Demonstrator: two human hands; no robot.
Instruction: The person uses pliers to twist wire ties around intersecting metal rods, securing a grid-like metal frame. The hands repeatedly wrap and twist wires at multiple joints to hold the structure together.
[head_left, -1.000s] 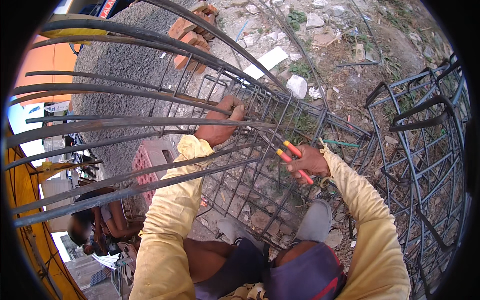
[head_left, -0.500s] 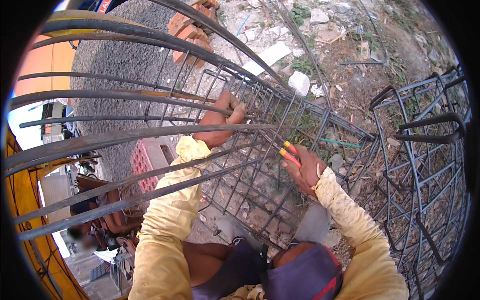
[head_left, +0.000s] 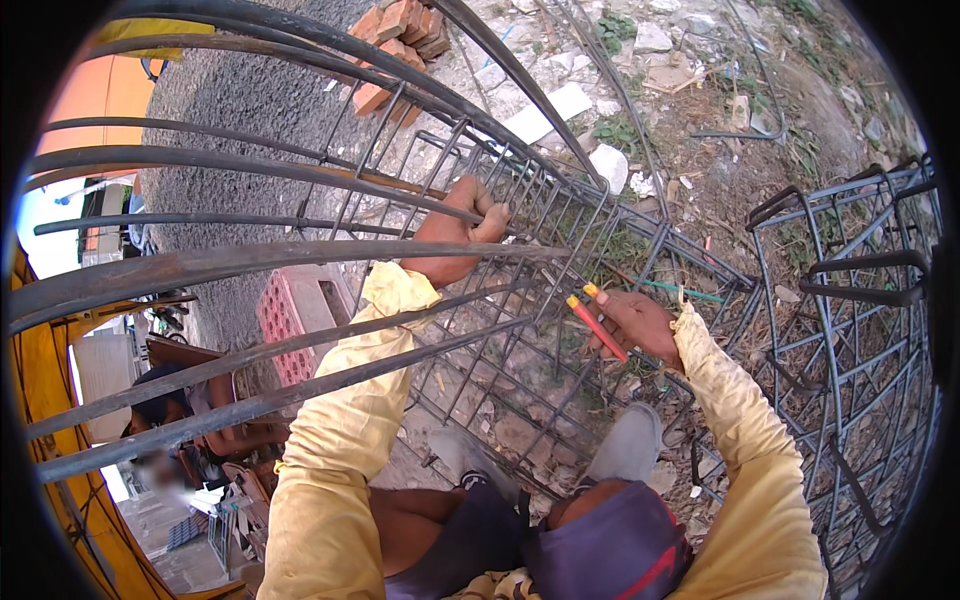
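Note:
A cage of dark steel rebar (head_left: 170, 255), with long bars and thin square stirrups, runs from the left into the middle in front of me. My left hand (head_left: 458, 232) is curled closed round a rebar among the stirrups. My right hand (head_left: 645, 325) holds a pair of pliers (head_left: 598, 328) with red handles and yellow ends. The handles stand apart, one against the palm and the other by the fingers. The pliers' jaws point up-left into the stirrups, where the bars make their tips hard to see.
Another rebar cage (head_left: 825, 370) lies at the right. Behind are stacked orange bricks (head_left: 400, 45), a white board (head_left: 548, 112) and a grey gravel heap (head_left: 235, 110). A pink hollow block (head_left: 300, 315) lies beyond my left arm. Another person (head_left: 215, 420) sits at the lower left.
My right hand has drawn back slightly to the right with the pliers, and their handles have spread wider. My left hand keeps its hold among the stirrups. The whole view has shifted a little.

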